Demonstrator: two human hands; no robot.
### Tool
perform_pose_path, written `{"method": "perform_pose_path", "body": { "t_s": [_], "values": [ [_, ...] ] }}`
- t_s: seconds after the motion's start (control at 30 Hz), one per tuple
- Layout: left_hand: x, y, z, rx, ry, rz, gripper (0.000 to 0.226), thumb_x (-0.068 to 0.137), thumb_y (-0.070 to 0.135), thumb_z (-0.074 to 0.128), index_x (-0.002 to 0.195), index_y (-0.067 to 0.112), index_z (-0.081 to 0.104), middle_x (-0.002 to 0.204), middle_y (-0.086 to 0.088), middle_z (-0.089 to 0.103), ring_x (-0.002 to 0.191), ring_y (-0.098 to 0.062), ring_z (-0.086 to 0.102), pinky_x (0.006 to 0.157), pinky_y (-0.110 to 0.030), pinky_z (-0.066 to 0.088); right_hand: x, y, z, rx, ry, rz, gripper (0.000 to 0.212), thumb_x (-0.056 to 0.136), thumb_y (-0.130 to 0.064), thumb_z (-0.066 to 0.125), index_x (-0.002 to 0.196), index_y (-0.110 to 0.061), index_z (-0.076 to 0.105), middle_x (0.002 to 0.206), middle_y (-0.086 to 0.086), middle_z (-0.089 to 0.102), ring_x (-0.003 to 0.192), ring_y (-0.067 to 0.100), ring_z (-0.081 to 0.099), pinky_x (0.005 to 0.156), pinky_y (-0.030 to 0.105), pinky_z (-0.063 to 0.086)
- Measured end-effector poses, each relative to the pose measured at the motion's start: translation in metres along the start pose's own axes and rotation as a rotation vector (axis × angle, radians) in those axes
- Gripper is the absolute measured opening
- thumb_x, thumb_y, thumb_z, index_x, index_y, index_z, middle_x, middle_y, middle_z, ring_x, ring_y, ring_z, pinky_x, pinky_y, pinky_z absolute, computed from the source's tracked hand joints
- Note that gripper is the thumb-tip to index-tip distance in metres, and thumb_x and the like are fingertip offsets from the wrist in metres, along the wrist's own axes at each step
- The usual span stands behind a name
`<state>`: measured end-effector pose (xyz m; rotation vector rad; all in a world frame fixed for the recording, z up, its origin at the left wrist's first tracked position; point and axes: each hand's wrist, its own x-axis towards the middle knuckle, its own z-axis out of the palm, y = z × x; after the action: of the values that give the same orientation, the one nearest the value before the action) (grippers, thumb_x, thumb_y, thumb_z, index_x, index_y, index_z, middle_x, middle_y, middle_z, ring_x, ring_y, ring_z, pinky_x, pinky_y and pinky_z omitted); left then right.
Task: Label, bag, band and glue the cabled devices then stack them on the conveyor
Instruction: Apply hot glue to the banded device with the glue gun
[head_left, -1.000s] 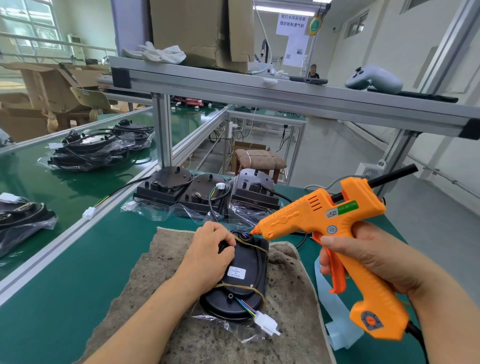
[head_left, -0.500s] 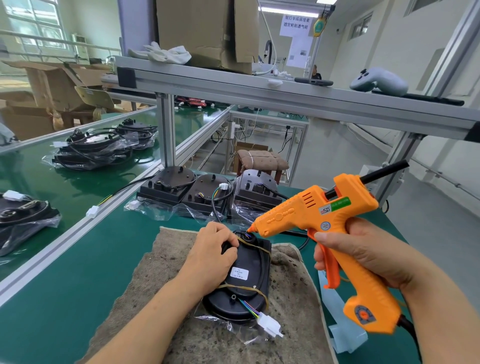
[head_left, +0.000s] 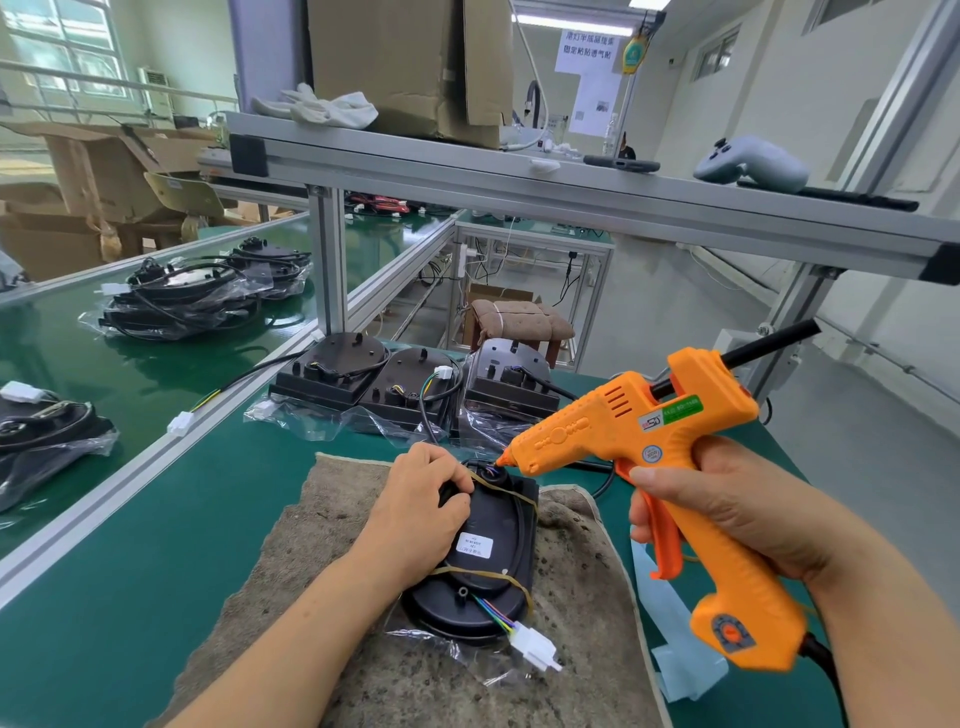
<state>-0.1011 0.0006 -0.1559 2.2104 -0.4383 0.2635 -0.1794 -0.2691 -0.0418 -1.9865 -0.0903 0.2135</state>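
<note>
Green worktop (head_left: 156, 571), brown cloth (head_left: 587, 597) spread in front of me. On the cloth lies the device (head_left: 498, 519), flat, partly in its clear bag (head_left: 441, 644). Two rubber bands (head_left: 488, 574) cross it and a white plug (head_left: 535, 649) sticks out at the near end. My left grip (head_left: 421, 509) is clamped on its far end, fingers curled. My right grip (head_left: 727, 509) is wrapped round the orange glue gun (head_left: 623, 431), nozzle right at the cable entry; can't tell if it touches. Three more devices (head_left: 415, 384) sit behind the cloth. Bagged stacks (head_left: 182, 301) are on the conveyor (head_left: 52, 364) to my left.
</note>
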Motion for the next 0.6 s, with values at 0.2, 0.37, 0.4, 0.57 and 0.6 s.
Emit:
{"method": "perform_pose_path", "body": {
  "t_s": [0.2,0.37,0.4,0.57,0.6],
  "values": [
    [0.0002,0.0002,0.0004,-0.008,-0.001,-0.006,0.014,0.087,0.012,0.061,0.085,0.026,0.060,0.105,0.016,0.046,0.105,-0.006,0.041,0.082,-0.016,0.029,-0.0013,-0.0001,0.0014,-0.001,-0.002,-0.013,0.049,0.072,-0.047,0.076,0.108,-0.014,0.065,0.092,0.016,0.075,0.088,0.034,0.075,0.082,0.049,0.060],
    [-0.0002,-0.0009,0.0002,-0.010,-0.002,-0.003,0.017,0.087,0.013,0.061,0.084,0.029,0.059,0.104,0.017,0.045,0.105,-0.005,0.041,0.081,-0.010,0.030,-0.0027,-0.0002,0.0009,-0.016,-0.002,-0.011,0.058,0.068,-0.050,0.076,0.110,-0.013,0.063,0.092,0.015,0.075,0.088,0.033,0.075,0.084,0.050,0.060],
    [-0.0002,-0.0010,0.0002,-0.010,-0.002,-0.001,0.017,0.087,0.013,0.061,0.084,0.030,0.059,0.104,0.018,0.045,0.104,-0.004,0.041,0.081,-0.009,0.030,-0.0030,-0.0002,0.0011,-0.014,-0.004,-0.011,0.054,0.070,-0.048,0.076,0.110,-0.012,0.064,0.092,0.016,0.075,0.088,0.033,0.075,0.084,0.050,0.060],
    [0.0005,-0.0014,0.0012,-0.017,0.001,-0.001,0.018,0.085,0.010,0.061,0.083,0.029,0.060,0.104,0.016,0.047,0.105,-0.007,0.042,0.085,-0.019,0.031,-0.0022,-0.0022,0.0039,-0.021,-0.006,-0.019,0.044,0.077,-0.040,0.071,0.108,-0.009,0.064,0.091,0.015,0.076,0.086,0.032,0.075,0.081,0.046,0.062],
    [0.0005,-0.0015,0.0011,-0.017,0.001,-0.003,0.019,0.085,0.010,0.061,0.083,0.029,0.060,0.104,0.016,0.047,0.106,-0.008,0.042,0.087,-0.021,0.031,-0.0015,-0.0026,0.0048,-0.018,-0.006,-0.018,0.044,0.077,-0.040,0.070,0.108,-0.009,0.064,0.091,0.015,0.075,0.086,0.032,0.075,0.080,0.046,0.062]
  ]
}}
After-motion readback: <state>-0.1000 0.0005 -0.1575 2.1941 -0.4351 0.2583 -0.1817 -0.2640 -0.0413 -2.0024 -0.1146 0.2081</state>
